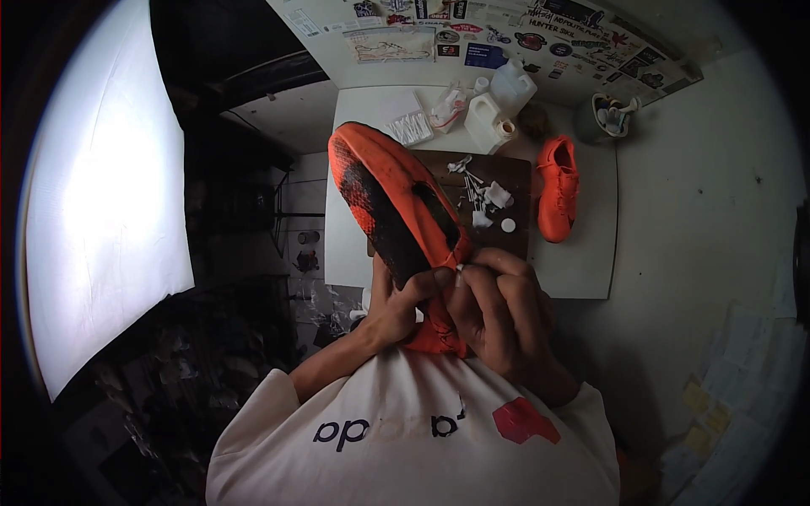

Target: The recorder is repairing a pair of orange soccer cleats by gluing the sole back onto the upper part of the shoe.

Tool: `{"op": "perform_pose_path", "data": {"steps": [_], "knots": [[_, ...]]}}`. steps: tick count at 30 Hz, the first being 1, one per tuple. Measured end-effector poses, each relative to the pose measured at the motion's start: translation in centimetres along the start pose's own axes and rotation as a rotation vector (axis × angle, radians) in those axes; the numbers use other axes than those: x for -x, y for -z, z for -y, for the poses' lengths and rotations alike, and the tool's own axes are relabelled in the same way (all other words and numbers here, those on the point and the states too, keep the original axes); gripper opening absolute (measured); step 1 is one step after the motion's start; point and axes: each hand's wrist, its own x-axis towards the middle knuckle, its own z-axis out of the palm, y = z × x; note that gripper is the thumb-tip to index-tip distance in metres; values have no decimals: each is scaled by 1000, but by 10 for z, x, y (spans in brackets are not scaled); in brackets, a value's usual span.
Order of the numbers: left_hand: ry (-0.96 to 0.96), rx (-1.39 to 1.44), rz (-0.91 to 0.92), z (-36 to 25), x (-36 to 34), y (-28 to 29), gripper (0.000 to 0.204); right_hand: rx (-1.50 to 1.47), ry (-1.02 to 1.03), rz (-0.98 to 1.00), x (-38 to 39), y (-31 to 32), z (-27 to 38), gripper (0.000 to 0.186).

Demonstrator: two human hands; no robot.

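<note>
Close in front of my chest, an orange and black sports shoe (396,198) is held up at a slant, its toe toward the upper left. My left hand (395,314) is closed round its lower part, thumb pressed on the upper. Bent over the same area, my right hand (504,308) pinches a cotton swab (460,270), of which only a small white bit shows between the fingertips. It touches or nearly touches the shoe near the laces. The palm side of the right hand is hidden. A matching orange shoe (558,190) rests on the table's right side.
A brown board (515,173) on the white table (591,270) carries used swabs (477,190), white wads (498,196) and a round white cap (508,225). Behind stand a box of swabs (409,128), white jugs (488,125) and a brush container (609,118). A bright panel (110,185) glows at left.
</note>
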Motion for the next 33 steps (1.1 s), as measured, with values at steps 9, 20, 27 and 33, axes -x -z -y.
{"op": "perform_pose_path", "data": {"steps": [9, 20, 27, 33], "knots": [[-29, 13, 37, -1, 0, 5, 59, -58, 41, -17, 2, 1, -7, 11], [-39, 35, 11, -1, 3, 3, 62, -244, -93, -9, 4, 5, -5, 21], [-17, 3, 64, 8, -1, 11, 62, -190, -20, 71, 5, 11, -13, 21], [23, 16, 26, 3, 0, 6, 57, -159, 0, 89, 0, 13, -12, 21]]}}
